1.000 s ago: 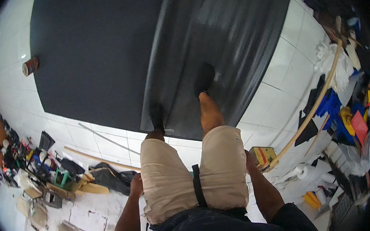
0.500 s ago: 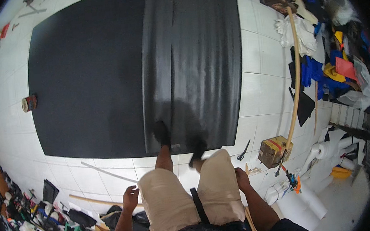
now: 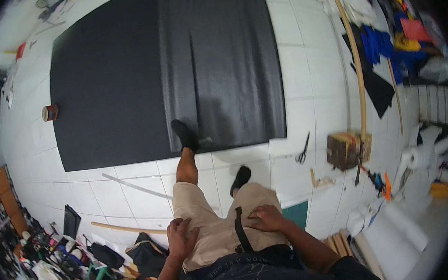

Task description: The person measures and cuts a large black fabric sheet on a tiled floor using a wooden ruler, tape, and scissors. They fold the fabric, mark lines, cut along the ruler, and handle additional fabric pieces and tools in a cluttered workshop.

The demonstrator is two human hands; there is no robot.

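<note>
Since half a second ago, both hands have been drawn onto the shorts: left hand and right hand rest flat, empty, the black sheet lying lengthwise at twelve o'clock, the left hand slightly nearer.

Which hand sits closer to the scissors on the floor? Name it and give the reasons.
Right. The right hand rests on the right thigh, the side where the scissors lie on the white tiles. The left hand rests on the far thigh.

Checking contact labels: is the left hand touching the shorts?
Touching. The head view shows the left hand lying flat on the beige shorts at the left thigh, fingers spread on the cloth, no gap visible.
</note>
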